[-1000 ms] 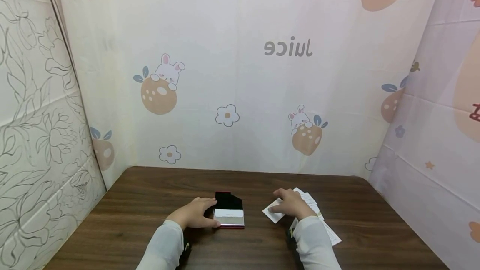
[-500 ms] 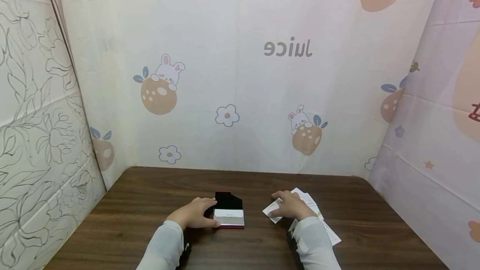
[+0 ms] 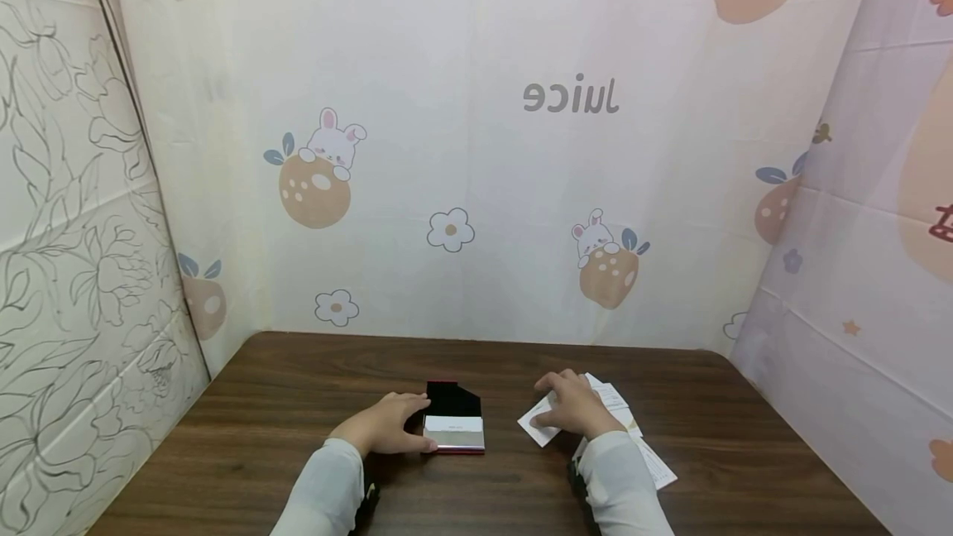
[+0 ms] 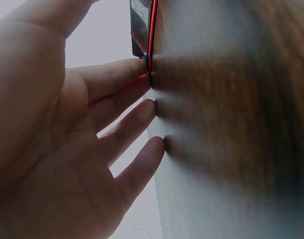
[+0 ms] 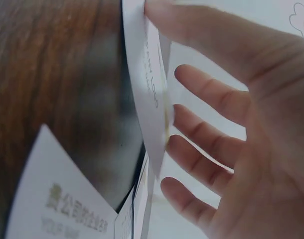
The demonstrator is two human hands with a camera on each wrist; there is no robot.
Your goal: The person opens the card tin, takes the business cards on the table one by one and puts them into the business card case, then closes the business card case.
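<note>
On the tabletop lies a flip-top business card case (image 3: 456,440), its black-lined lid folded back and white cards (image 3: 454,422) showing above a silvery front. My left hand (image 3: 387,424) holds the case at its left side, thumb at the near corner. In the left wrist view, fingertips meet the red edge of the case (image 4: 151,35). To the right, my right hand (image 3: 577,408) has its thumb pressed on a white business card (image 5: 142,79); the other fingers stretch out close over it. Several more business cards (image 3: 655,463) lie fanned beneath and beside that hand, partly hidden by it.
The dark wood table (image 3: 313,370) ends at a printed cloth wall (image 3: 476,288) behind, with more cloth on both sides. Bare wood (image 3: 506,470) shows between the case and the cards. A dark band (image 3: 366,504) is on the left wrist.
My right hand has shifted slightly left, its fingers a little raised, and the card under its thumb has slid slightly left. The left hand and the card case stay in place.
</note>
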